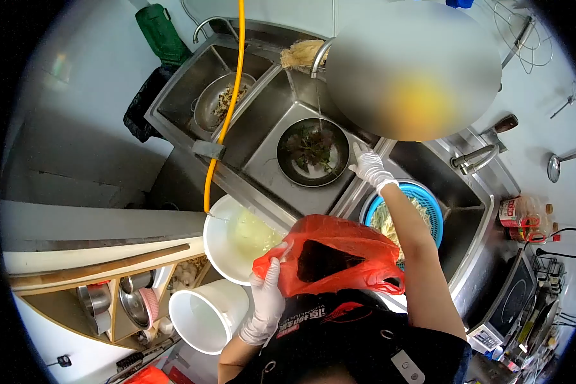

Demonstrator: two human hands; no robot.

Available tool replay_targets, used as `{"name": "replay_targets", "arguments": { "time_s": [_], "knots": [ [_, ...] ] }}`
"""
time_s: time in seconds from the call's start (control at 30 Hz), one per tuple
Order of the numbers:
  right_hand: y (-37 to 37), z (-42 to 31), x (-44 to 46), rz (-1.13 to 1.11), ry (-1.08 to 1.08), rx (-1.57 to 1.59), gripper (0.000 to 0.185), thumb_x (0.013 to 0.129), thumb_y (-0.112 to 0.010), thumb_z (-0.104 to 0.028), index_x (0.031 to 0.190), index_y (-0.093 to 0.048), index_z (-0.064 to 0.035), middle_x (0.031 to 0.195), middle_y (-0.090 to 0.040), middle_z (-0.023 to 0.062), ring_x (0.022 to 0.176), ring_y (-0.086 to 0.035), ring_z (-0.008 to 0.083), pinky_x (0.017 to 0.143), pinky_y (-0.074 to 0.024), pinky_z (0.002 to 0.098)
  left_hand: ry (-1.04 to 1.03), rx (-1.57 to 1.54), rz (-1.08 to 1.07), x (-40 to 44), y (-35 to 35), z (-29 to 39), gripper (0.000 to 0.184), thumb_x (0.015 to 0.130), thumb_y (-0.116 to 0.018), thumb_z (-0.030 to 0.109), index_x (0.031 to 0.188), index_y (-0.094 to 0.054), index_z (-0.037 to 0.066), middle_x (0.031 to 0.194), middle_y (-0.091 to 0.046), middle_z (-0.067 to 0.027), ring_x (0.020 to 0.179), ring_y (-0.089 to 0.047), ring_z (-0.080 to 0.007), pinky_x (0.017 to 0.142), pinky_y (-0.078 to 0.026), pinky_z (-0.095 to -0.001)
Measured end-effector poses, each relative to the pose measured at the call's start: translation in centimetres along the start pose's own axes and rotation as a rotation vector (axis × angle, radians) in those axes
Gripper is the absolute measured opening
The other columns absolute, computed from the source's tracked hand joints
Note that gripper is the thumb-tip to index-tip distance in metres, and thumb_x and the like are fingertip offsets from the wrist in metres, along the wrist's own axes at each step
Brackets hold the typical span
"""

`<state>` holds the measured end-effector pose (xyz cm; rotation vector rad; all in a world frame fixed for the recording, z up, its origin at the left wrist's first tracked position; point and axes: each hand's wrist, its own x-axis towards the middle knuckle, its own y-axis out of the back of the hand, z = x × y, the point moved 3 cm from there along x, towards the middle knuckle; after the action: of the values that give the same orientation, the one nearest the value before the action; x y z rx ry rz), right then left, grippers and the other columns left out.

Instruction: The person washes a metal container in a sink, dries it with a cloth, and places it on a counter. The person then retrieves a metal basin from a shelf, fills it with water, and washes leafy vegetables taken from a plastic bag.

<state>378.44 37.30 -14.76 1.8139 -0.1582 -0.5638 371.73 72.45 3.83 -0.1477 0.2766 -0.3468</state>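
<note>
My left hand [267,301], in a white glove, is closed on the edge of a red plastic bag [339,233]. The bag hangs open in front of my body, its inside dark. My right hand [369,168], also gloved, holds nothing and has its fingers stretched apart over the right side of the middle sink [262,157]. Close to its fingertips, a round metal bowl [290,173] with dark leafy greens [310,148] stands in that sink under a running faucet [320,57]. Beneath my right forearm is a blue colander [432,211] with pale shredded food in it.
A yellow hose [239,57] runs across the left sink, where a metal strainer [205,109] holds chopped pieces. Its end hangs over a white bucket [214,230] of cloudy liquid. Another white bucket [192,320] stands nearer. Plastic bottles [521,214] stand at the right. A large oval area is blurred.
</note>
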Motion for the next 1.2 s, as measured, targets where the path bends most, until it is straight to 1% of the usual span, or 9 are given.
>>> {"name": "replay_targets", "arguments": {
  "time_s": [0.1, 0.23, 0.37, 0.47, 0.57, 0.67, 0.73, 0.87, 1.2],
  "knots": [
    [1.2, -0.9, -1.6, 0.189, 0.166, 0.339, 0.060, 0.082, -0.059, -0.026, 0.131, -0.035, -0.0011, 0.132, -0.039, 0.0215, 0.120, -0.042, 0.0319, 0.100, -0.0343, 0.0360, -0.046, 0.054, -0.021, -0.1, 0.1, 0.1, 0.025, 0.092, -0.046, 0.012, 0.111, -0.053, -0.003, 0.115, -0.056, -0.0131, 0.109, -0.051, -0.0213, 0.098, -0.033, -0.0325],
    [6.1, 0.3, -10.4, 0.025, 0.210, 0.567, 0.038, 0.083, -0.057, -0.024, 0.112, -0.055, 0.0015, 0.105, -0.059, 0.0205, 0.098, -0.058, 0.0335, 0.087, -0.0448, 0.0360, -0.029, 0.034, -0.032, -0.3, -0.1, 0.4, 0.026, 0.092, -0.046, 0.014, 0.110, -0.053, -0.003, 0.116, -0.056, -0.0120, 0.110, -0.049, -0.0203, 0.099, -0.033, -0.0322],
    [7.7, 4.0, -20.2, 0.168, 0.155, 0.912, 0.049, 0.085, -0.058, -0.031, 0.119, -0.049, 0.0025, 0.103, -0.063, 0.0148, 0.095, -0.060, 0.0249, 0.083, -0.0455, 0.0343, 0.000, 0.035, -0.023, 0.0, -0.4, 0.3, 0.026, 0.092, -0.046, 0.015, 0.110, -0.053, -0.002, 0.115, -0.056, -0.0109, 0.112, -0.048, -0.0198, 0.099, -0.032, -0.0319],
    [10.3, 3.4, -27.4, 0.007, 0.149, 1.033, 0.088, 0.070, -0.069, -0.048, 0.135, -0.031, -0.0021, 0.127, -0.047, 0.0186, 0.118, -0.045, 0.0260, 0.096, -0.0375, 0.0348, -0.073, 0.052, -0.091, 0.4, -1.2, 0.6, 0.026, 0.092, -0.047, 0.016, 0.110, -0.053, -0.001, 0.114, -0.056, -0.0096, 0.111, -0.048, -0.0199, 0.099, -0.033, -0.0321],
    [8.6, 2.0, -31.9, -0.033, 0.224, 0.749, 0.118, 0.054, -0.076, -0.053, 0.140, -0.013, -0.0008, 0.144, -0.017, 0.0222, 0.134, -0.016, 0.0313, 0.109, -0.0168, 0.0360, -0.045, 0.028, -0.086, 0.2, -2.5, 0.9, 0.024, 0.091, -0.050, 0.016, 0.109, -0.054, 0.001, 0.111, -0.057, -0.0073, 0.105, -0.051, -0.0183, 0.096, -0.036, -0.0316],
    [8.3, -2.5, -34.9, 0.145, 0.132, 0.369, 0.107, 0.057, -0.079, -0.038, 0.138, -0.020, 0.0001, 0.139, -0.024, 0.0266, 0.123, -0.035, 0.0383, 0.102, -0.0309, 0.0382, -0.093, 0.125, -0.116, 0.0, -2.6, 1.1, 0.022, 0.089, -0.053, 0.015, 0.106, -0.055, 0.002, 0.104, -0.059, -0.0062, 0.094, -0.055, -0.0151, 0.085, -0.044, -0.0313],
    [5.9, -4.3, -35.6, 0.355, 0.105, 0.216, 0.087, 0.064, -0.072, -0.028, 0.134, -0.028, 0.0001, 0.118, -0.048, 0.0233, 0.099, -0.055, 0.0328, 0.082, -0.0473, 0.0382, -0.092, 0.200, -0.247, 0.9, -2.5, 0.3, 0.021, 0.089, -0.051, 0.016, 0.103, -0.057, 0.002, 0.101, -0.059, -0.0064, 0.094, -0.055, -0.0153, 0.084, -0.043, -0.0307],
    [-1.5, -5.0, -36.2, 0.583, 0.005, 0.199, 0.031, 0.069, -0.055, -0.008, 0.100, -0.057, -0.0057, 0.067, -0.054, 0.0076, 0.063, -0.059, 0.0267, 0.052, -0.0467, 0.0387, -0.072, 0.150, -0.524, 0.7, -6.6, 2.3, 0.023, 0.092, -0.048, 0.022, 0.096, -0.058, 0.002, 0.098, -0.060, -0.0069, 0.092, -0.055, -0.0166, 0.084, -0.042, -0.0304],
    [5.5, -1.3, -54.4, 1.085, -0.695, 0.780, 0.018, 0.075, -0.055, 0.001, 0.092, -0.060, -0.0013, 0.083, -0.060, 0.0152, 0.078, -0.060, 0.0293, 0.071, -0.0479, 0.0337, -0.088, 0.122, -1.151, -5.9, -22.0, 4.3, 0.022, 0.092, -0.045, 0.015, 0.092, -0.058, -0.002, 0.093, -0.060, -0.0090, 0.083, -0.058, -0.0170, 0.076, -0.045, -0.0287]
  ]
}}
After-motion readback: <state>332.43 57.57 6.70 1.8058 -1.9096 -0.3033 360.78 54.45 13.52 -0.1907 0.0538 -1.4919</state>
